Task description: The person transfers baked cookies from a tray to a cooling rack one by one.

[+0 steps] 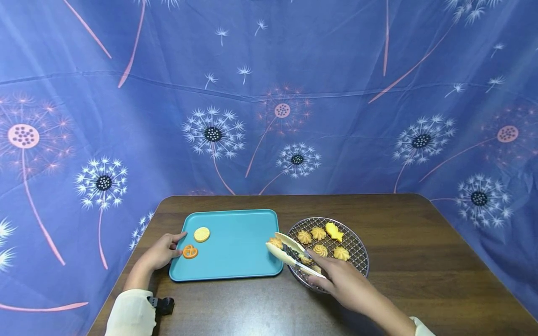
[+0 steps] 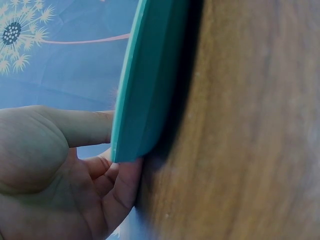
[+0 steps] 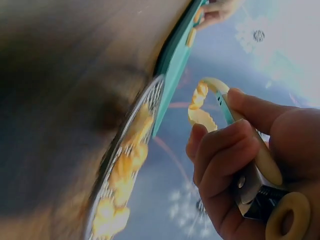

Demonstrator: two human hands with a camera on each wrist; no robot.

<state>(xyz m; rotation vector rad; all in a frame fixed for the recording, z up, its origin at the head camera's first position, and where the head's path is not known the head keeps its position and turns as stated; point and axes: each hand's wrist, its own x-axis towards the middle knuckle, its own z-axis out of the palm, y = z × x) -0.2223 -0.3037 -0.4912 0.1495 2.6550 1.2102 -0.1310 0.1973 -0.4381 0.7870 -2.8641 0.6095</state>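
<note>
My left hand (image 1: 161, 252) pinches the left rim of a blue-green rectangular tray (image 1: 239, 247), thumb on one side and fingers on the other in the left wrist view. On the tray's left part lie a round yellow cracker (image 1: 201, 234) and an orange-brown pretzel (image 1: 190, 251). My right hand (image 1: 346, 282) grips cream-tipped tongs (image 1: 278, 253). Between their tips is a golden swirl cookie (image 3: 200, 95), held above the tray's right edge. Below the tongs stands a round wire rack (image 1: 367, 266) bearing several swirl cookies (image 1: 342, 253) and a yellow fish-shaped cookie (image 1: 334, 231).
Tray and rack stand side by side on a dark wooden table (image 1: 420, 261), with a narrow gap between them. A blue cloth (image 1: 357, 154) with a dandelion print hangs behind the table. A black strap device (image 1: 164, 305) sits at my left wrist.
</note>
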